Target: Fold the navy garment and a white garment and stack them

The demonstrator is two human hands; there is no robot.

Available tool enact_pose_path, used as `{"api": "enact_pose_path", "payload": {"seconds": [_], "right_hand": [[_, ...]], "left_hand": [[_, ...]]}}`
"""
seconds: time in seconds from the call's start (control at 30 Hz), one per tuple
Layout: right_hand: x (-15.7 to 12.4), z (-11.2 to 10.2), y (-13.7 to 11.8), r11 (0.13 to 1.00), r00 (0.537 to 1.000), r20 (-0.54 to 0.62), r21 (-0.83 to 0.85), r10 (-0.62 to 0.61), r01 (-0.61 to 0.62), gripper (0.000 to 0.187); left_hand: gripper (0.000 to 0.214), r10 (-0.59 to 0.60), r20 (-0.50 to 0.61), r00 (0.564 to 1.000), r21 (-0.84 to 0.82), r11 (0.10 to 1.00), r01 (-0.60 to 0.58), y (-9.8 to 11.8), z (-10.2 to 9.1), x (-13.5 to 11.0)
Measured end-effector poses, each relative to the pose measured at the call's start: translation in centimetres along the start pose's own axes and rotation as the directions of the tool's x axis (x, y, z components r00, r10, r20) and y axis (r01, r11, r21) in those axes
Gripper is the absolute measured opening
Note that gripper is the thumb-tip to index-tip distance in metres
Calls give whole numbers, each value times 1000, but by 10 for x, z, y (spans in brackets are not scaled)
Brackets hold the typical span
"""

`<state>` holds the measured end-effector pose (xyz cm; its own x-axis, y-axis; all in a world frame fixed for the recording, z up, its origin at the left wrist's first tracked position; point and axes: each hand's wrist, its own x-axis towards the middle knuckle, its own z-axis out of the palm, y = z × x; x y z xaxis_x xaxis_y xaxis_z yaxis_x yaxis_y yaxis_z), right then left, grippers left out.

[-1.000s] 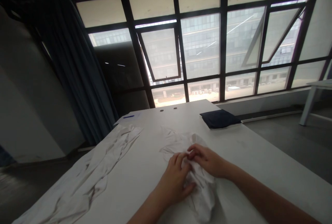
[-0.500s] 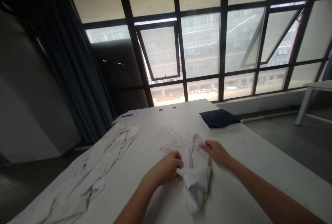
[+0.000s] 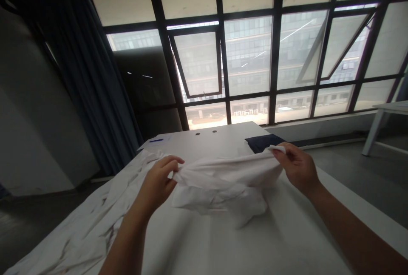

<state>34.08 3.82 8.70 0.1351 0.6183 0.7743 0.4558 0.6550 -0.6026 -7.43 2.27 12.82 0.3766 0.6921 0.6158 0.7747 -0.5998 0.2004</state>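
A white cloth garment (image 3: 226, 173) is stretched sideways between my two hands, its upper edge lifted above the white table (image 3: 191, 249). Its lower part hangs crumpled over the tabletop. What kind of garment it is, I cannot make out. My left hand (image 3: 162, 180) pinches the left end of the upper edge. At the opposite corner, my right hand (image 3: 299, 166) grips the cloth between thumb and fingers, with a small flap poking out. Just behind the right hand lies a folded dark navy cloth (image 3: 261, 142), partly covered by the raised garment.
Along the table's left side lies a heap of wrinkled white fabric (image 3: 86, 224). A blue pen (image 3: 156, 140) rests on paper at the far left corner. Beyond stand a large window (image 3: 247, 56) and a dark blue curtain (image 3: 92, 88). Another white table (image 3: 390, 107) is at right.
My hands have moved apart, the left one leftward and the right one rightward and up. The bunched white garment is now spread wide and lifted between them.
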Motion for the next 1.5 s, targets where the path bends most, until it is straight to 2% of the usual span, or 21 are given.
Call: {"api": "enact_pose_path", "payload": {"seconds": [0.1,0.17,0.2,0.23,0.3,0.37,0.4,0.5,0.57,0.6,0.67,0.7,0.83,0.9,1.0,1.1,1.17,1.27,1.37,1.43,1.5], "right_hand": [[-2,-5,-12,998,999,-12,-41,50,-51,29],[-2,-6,-16,990,980,163,-99,115,-100,29],[-3,-7,-17,981,938,306,-154,161,-118,30],[-3,-6,-18,969,861,462,-218,211,-120,31],[-7,-4,-19,943,634,715,-324,294,-72,39],[-14,3,-20,935,417,849,-353,324,-7,41],[-19,8,-21,940,332,889,-342,317,18,38],[-34,24,-23,969,130,961,-248,245,1,36],[-43,34,-23,986,47,987,-152,155,-67,34],[-47,39,-22,989,32,993,-111,114,-96,33],[-53,46,-18,992,72,995,-60,68,-113,29],[-54,49,-15,993,129,989,-59,72,-103,28],[-57,61,7,973,513,831,-226,216,-45,26],[-62,67,22,952,619,741,-303,262,-40,32],[-79,78,43,950,612,752,-313,245,5,63],[-95,90,56,919,569,773,-386,279,74,38],[-98,96,61,902,581,758,-423,297,91,30],[-86,93,63,926,703,658,-377,268,1,37],[-61,77,61,952,867,395,-178,303,-251,42],[-44,65,57,939,923,199,32,331,-344,41],[-32,56,51,932,947,79,168,312,-321,38]], "left_hand": [[18,-42,-80,996,35,998,45,-7,-5,0],[18,-125,-2,992,68,990,125,-17,-2,-4],[20,-177,79,981,85,982,170,-22,1,-7],[22,-234,186,954,100,971,219,-28,5,-12],[27,-354,408,842,150,935,320,-38,15,-20],[28,-444,542,713,223,894,388,-42,25,-25],[27,-472,562,679,252,880,403,-41,30,-25],[28,-452,551,701,232,891,391,-29,42,-17],[30,-390,573,720,174,917,359,-18,49,-9],[31,-360,590,723,146,928,343,-13,52,-6],[35,-334,600,727,111,935,338,-4,58,-4],[39,-342,598,725,114,932,345,0,61,-5],[39,-324,614,720,146,943,301,22,77,-10],[35,-223,662,716,82,971,226,37,86,-13],[32,-71,694,717,-23,992,121,62,98,-13],[30,28,679,734,-64,998,22,79,104,-12],[22,20,662,749,-37,999,7,83,103,-10],[28,-96,573,814,74,995,65,77,95,-5],[38,-222,446,867,155,973,169,61,80,1],[42,-298,391,871,192,952,239,50,71,3],[49,-353,352,867,222,931,289,42,64,3]]}}
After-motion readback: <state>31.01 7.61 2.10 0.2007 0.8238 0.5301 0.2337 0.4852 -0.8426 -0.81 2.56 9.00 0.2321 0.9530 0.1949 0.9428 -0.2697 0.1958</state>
